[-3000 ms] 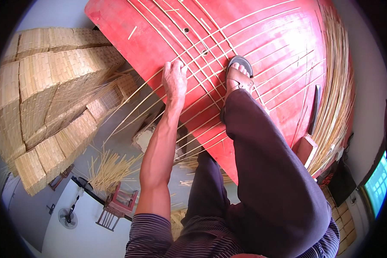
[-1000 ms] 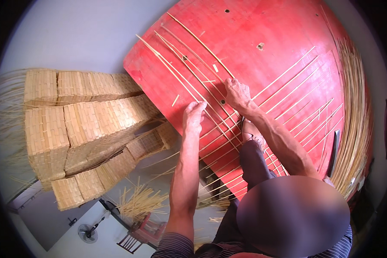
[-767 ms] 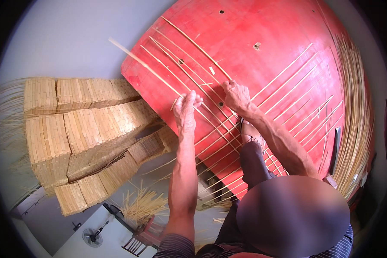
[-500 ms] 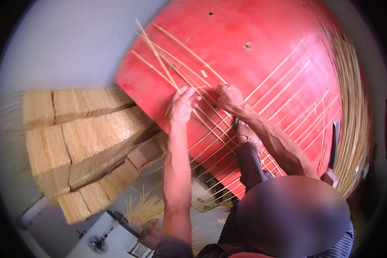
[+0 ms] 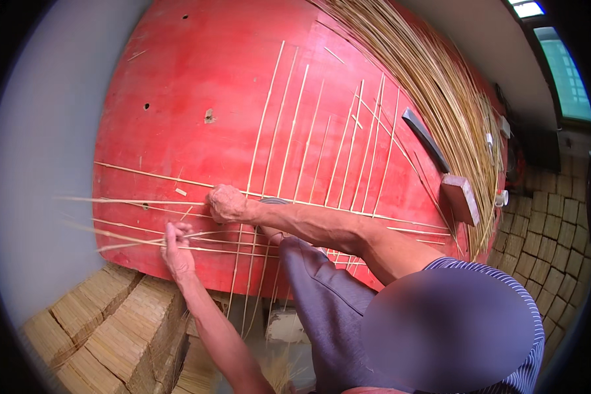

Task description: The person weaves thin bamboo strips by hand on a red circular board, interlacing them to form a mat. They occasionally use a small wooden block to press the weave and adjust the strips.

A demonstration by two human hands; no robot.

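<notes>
Close below us, at the right, we see our striped sleeve (image 5: 535,305), and beside it our bent leg in dark trousers (image 5: 328,282) reaches onto the red surface (image 5: 171,59). At the near left edge of this surface is our left hand (image 5: 179,244); its grip is pinching one thin pale strip (image 5: 128,236), whose blurred end goes out past the edge. A little farther, our right hand (image 5: 226,203) lies low over the surface. Its grip is curled inward, and another strip meets it from the left, but we cannot tell if it is pinched. Just beyond the knuckles passes a long strip (image 5: 151,174), running across the surface and crossing many upright strips (image 5: 264,117), so that they make an open grid near our leg. Below the left edge stand pale bundles (image 5: 125,328). Farther to the right, we have a reddish block (image 5: 461,199) and, just beside it, a dark flat bar (image 5: 427,139). Behind these, a thick bundle of long strips (image 5: 417,69) bends along the far side. Beyond are pale blocks in rows (image 5: 545,230) and a greenish window (image 5: 561,75).
</notes>
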